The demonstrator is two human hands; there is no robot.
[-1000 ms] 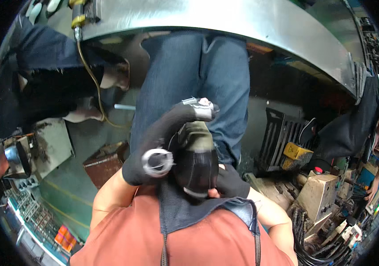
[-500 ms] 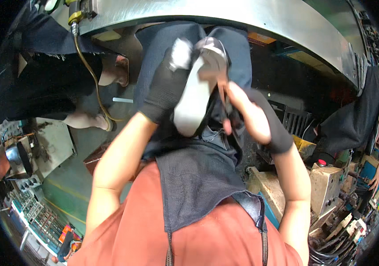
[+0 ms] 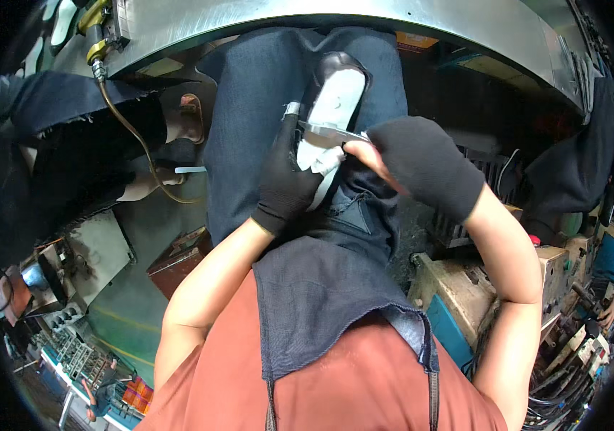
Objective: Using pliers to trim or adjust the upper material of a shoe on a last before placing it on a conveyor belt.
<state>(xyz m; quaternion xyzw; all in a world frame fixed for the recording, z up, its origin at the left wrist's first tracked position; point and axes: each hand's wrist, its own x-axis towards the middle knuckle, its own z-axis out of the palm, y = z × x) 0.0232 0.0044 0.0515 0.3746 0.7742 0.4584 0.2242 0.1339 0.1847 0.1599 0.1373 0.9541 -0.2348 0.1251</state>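
- the left hand [image 3: 287, 179], in a black knit glove, has its fingers clamped around a pale grey, elongated shoe-sole-shaped piece with a dark rounded tip [image 3: 336, 100], holding it up over the lap of dark blue denim trousers [image 3: 249, 122].
- the right hand [image 3: 415, 161], also in a black glove with bare fingertips, has its fingers pinched together on a thin shiny metal blade-like tool [image 3: 332, 131] laid across the pale piece.
- judged from this, the step in hand is trimming or scraping the piece's edge; the next move calls for a steady grip by the left hand and a controlled draw of the tool along the edge, away from the gloved fingers.
- counted: one pale piece, one metal tool, two gloved hands.
- a grey curved metal machine housing [image 3: 321, 21] runs above; a yellowish hose [image 3: 131, 136] hangs at its left end.
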